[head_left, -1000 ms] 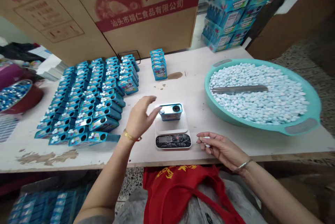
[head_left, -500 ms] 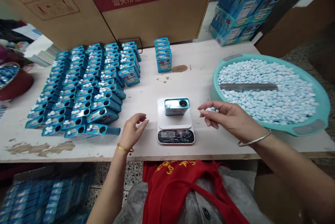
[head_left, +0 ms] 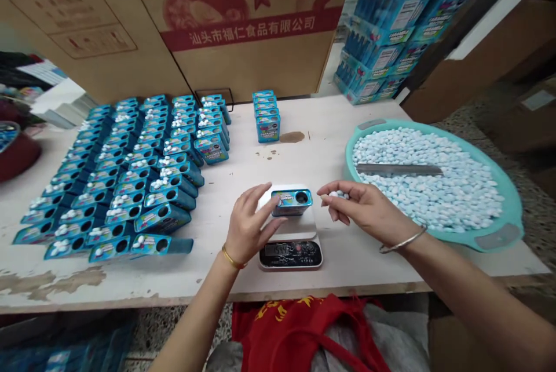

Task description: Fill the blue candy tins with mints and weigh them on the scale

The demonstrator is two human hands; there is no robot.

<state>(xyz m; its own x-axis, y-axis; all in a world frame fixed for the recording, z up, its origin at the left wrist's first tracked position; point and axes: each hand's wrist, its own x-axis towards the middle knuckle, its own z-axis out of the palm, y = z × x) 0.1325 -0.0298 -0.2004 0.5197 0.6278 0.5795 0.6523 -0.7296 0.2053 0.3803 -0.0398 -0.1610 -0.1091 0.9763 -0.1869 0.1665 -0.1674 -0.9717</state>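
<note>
A small blue candy box (head_left: 292, 205) with a round dark hole in its top sits on a white digital kitchen scale (head_left: 309, 228). My left hand (head_left: 248, 226) is at the box's left end, thumb and fingers apart; I cannot tell whether the fingertips touch it. Just right of the box, my right hand (head_left: 367, 205) is closed round several small pale candies (head_left: 339, 193). Farther right stands a turquoise basin (head_left: 514, 210) full of white and pale blue candies (head_left: 460, 192), with a flat metal strip (head_left: 399, 170) lying on them.
Rows of blue candy boxes (head_left: 125, 169) cover the table's left side, many with candies on top. A short row of boxes (head_left: 267, 123) stands at the back, before a large carton (head_left: 243, 65). Wrapped box stacks (head_left: 382, 42) rise at back right. A red bowl (head_left: 19, 155) is far left.
My left hand has moved right, from beside the scale to the box's left end. My right hand still holds the candies near the box. The camera view has tilted up somewhat.
</note>
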